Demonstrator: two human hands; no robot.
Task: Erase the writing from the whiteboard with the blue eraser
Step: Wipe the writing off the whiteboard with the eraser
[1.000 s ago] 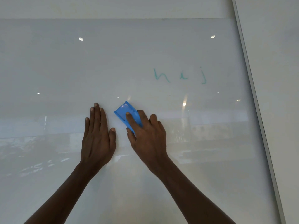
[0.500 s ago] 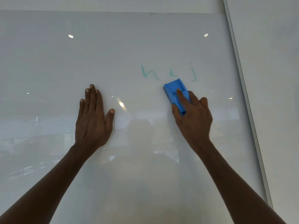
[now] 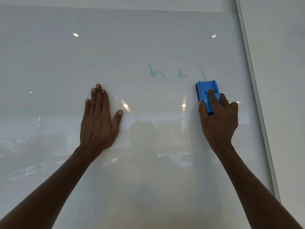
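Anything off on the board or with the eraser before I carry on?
Nothing stands out. The blue eraser is in the right hand, just under the j of the teal writing. The left hand lies flat on the whiteboard.

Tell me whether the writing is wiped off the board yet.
Not yet. The teal writing is still legible on the whiteboard; the blue eraser in the right hand only reaches the last letter's bottom.

Left hand (image 3: 99, 123): flat, fingers together and pointing up, thumb splayed. Right hand (image 3: 218, 119): curled in a grip, index finger extended. Both forearms reach forward and up.
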